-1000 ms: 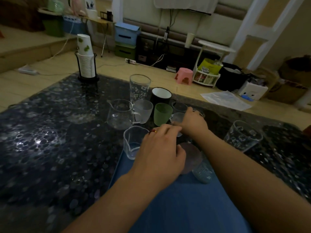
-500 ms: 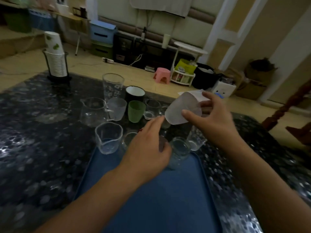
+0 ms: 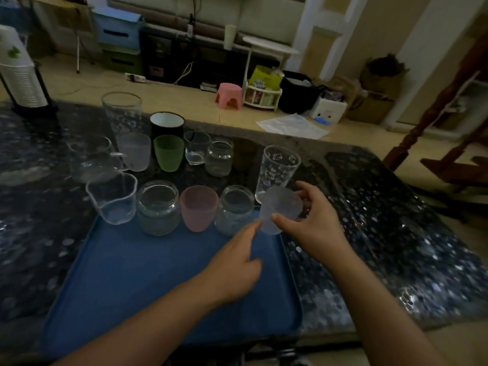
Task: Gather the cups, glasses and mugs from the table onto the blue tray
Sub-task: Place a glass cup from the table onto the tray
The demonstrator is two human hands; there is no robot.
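Right hand (image 3: pixel 309 223) grasping frosted cup (image 3: pixel 278 211) over blue tray (image 3: pixel 137 273) far corner; left hand (image 3: pixel 235 265) released, fingertip beside cup.

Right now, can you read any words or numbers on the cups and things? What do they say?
No words or numbers can be read.
Tall glass beside the right hand: printed cartoon cat faces, no letters to read.
Tall glass at the back: faint pattern, too blurred.
Paper cup stack: green leaf marks, no text.
Yellow bag on the floor: too small and blurred.
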